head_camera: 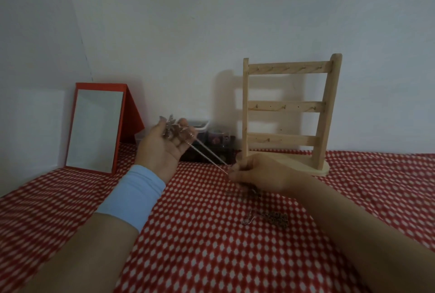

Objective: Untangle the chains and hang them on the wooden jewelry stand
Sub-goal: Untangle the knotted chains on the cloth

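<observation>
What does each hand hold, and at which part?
The left hand grips the bunched end of a silver chain; the right hand pinches it farther along, stretched between them.

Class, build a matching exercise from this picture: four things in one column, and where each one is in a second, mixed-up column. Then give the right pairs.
Things
1. mirror
2. wooden jewelry stand
3. silver chain
4. dark chain heap

Places
A. stretched between the left hand and the right hand
B. lying on the cloth
C. propped up at the far left
D. standing at the right, hooks bare

Pairs: 1-C, 2-D, 3-A, 4-B
</observation>
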`<control>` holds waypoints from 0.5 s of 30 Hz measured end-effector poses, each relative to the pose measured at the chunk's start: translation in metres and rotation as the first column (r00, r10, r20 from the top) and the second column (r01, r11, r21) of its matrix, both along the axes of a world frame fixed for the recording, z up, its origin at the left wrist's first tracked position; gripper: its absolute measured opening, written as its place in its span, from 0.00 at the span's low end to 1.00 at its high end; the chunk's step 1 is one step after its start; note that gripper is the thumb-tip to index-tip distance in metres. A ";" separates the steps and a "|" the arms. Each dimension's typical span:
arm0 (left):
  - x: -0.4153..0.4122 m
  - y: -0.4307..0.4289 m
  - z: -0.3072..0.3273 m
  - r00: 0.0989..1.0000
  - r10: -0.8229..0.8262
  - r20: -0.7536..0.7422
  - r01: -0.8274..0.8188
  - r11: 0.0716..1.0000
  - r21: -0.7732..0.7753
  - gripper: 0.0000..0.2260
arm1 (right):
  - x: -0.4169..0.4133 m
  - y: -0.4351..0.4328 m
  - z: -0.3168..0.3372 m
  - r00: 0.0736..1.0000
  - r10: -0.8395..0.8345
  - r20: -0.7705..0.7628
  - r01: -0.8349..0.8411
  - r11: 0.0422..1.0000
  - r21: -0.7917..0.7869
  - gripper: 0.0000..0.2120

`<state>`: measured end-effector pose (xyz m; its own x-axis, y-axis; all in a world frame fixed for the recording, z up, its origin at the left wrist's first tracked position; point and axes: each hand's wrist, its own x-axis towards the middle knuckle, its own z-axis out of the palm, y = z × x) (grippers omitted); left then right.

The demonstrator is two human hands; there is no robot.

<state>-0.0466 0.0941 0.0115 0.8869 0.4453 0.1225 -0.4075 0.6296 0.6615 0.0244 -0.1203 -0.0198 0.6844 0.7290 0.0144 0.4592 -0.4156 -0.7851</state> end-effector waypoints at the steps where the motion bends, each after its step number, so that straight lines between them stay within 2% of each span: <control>1: 0.000 0.006 -0.002 0.999 0.040 -0.024 -0.040 0.999 -0.021 0.13 | 0.002 -0.001 -0.001 1.000 -0.009 0.010 0.009 0.999 -0.049 0.14; 3: 0.002 0.013 -0.008 0.988 0.124 -0.094 -0.122 0.992 0.021 0.15 | 0.007 -0.002 -0.001 0.997 -0.053 0.057 0.060 0.991 -0.122 0.13; 4: 0.002 0.013 -0.011 0.973 0.188 -0.136 -0.174 0.979 0.106 0.13 | 0.009 -0.003 -0.001 0.994 -0.072 0.084 0.083 0.986 -0.145 0.12; 5: 0.002 0.014 -0.013 0.936 0.297 -0.186 -0.244 0.933 0.264 0.12 | 0.010 -0.004 0.000 0.992 -0.078 0.098 0.093 0.983 -0.157 0.11; 6: 0.003 0.016 -0.015 0.858 0.461 -0.226 -0.309 0.814 0.491 0.11 | 0.011 -0.005 0.001 0.992 -0.070 0.102 0.087 0.982 -0.167 0.11; 7: 0.004 0.020 -0.019 0.744 0.631 -0.219 -0.310 0.616 0.725 0.11 | 0.011 -0.006 0.002 0.993 -0.055 0.106 0.073 0.981 -0.181 0.11; 8: 0.006 0.027 -0.024 0.664 0.726 -0.181 -0.208 0.411 0.888 0.12 | 0.012 -0.006 0.002 0.993 -0.032 0.110 0.053 0.980 -0.191 0.13; 9: 0.007 0.033 -0.028 0.645 0.741 -0.188 -0.018 0.261 0.965 0.13 | 0.012 -0.007 0.002 0.994 -0.009 0.112 0.031 0.980 -0.196 0.14; 10: 0.008 0.037 -0.032 0.646 0.723 -0.244 0.202 0.146 0.968 0.14 | 0.012 -0.006 0.002 0.994 0.017 0.106 0.004 0.982 -0.191 0.15; 12: 0.004 0.034 -0.038 0.592 0.729 -0.344 0.547 -0.049 0.836 0.13 | 0.012 -0.005 0.003 0.993 0.077 0.084 -0.061 0.983 -0.174 0.15; 13: 0.004 0.029 -0.040 0.598 0.735 -0.321 0.593 -0.135 0.794 0.13 | 0.012 -0.004 0.003 0.990 0.109 0.093 -0.091 0.980 -0.176 0.15; 15: 0.005 0.009 -0.039 0.738 0.641 -0.211 0.443 -0.224 0.868 0.15 | 0.010 0.000 0.003 0.980 0.136 0.145 -0.114 0.982 -0.151 0.14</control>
